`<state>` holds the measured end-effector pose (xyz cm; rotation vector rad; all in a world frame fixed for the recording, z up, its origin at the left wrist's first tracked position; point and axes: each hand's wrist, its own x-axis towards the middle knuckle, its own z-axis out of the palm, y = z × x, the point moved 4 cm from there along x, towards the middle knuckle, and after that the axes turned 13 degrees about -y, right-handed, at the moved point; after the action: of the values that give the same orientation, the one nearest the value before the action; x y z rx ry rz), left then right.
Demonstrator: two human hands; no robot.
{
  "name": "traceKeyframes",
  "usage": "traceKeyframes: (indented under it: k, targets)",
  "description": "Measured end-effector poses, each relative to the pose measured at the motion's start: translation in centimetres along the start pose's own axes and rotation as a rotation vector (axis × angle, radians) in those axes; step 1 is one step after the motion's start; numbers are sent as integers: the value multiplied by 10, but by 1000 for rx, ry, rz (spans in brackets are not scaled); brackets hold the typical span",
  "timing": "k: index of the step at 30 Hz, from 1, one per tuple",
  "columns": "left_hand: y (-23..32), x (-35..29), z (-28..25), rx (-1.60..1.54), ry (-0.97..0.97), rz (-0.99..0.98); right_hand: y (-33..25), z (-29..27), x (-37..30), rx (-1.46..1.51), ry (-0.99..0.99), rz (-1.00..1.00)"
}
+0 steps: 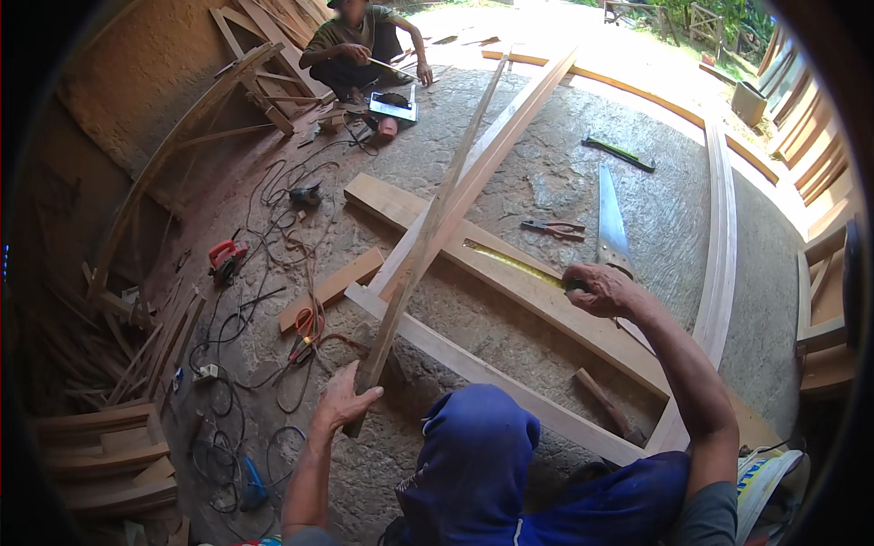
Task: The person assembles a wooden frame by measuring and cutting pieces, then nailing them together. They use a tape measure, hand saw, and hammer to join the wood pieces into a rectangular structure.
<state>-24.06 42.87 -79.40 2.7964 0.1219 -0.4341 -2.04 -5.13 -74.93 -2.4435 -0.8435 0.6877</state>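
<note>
My left hand (342, 399) is closed around the near end of a long, narrow wooden strip (421, 250), its thumb lying across the wood. The strip slants away over a wooden frame (510, 357) on the floor. Closed in my right hand (604, 291) is a tape measure (574, 285), its body mostly hidden by the fingers. Its yellow blade (514, 262) extends left along a broad board (601, 332) crossing the frame. Just beyond that hand lies a handsaw (611, 218), with pliers (553, 229) to its left. A hammer (608, 404) rests inside the frame.
A black and green tool (619, 153) lies beyond the saw. Tangled cords (273, 214), a red power tool (226, 260) and orange-handled pliers (307, 329) cover the left floor. Another person (360, 45) crouches at the far left, holding a thin stick. Stacked frames (100, 455) stand near left.
</note>
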Motion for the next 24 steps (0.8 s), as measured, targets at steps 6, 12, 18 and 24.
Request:
traceKeyframes:
  k: [6, 12, 18, 24]
  targets:
    - [47, 210, -13, -263, -109, -67, -15, 12, 65, 86, 150, -80]
    - [69, 224, -17, -769, -198, 10, 45, 35, 46, 186, 182, 71]
    - [61, 144, -31, -811, -213, 71, 87, 8, 17, 677, 393, 150]
    - [86, 101, -26, -828, -210, 168, 77, -48, -7, 1012, 600, 164]
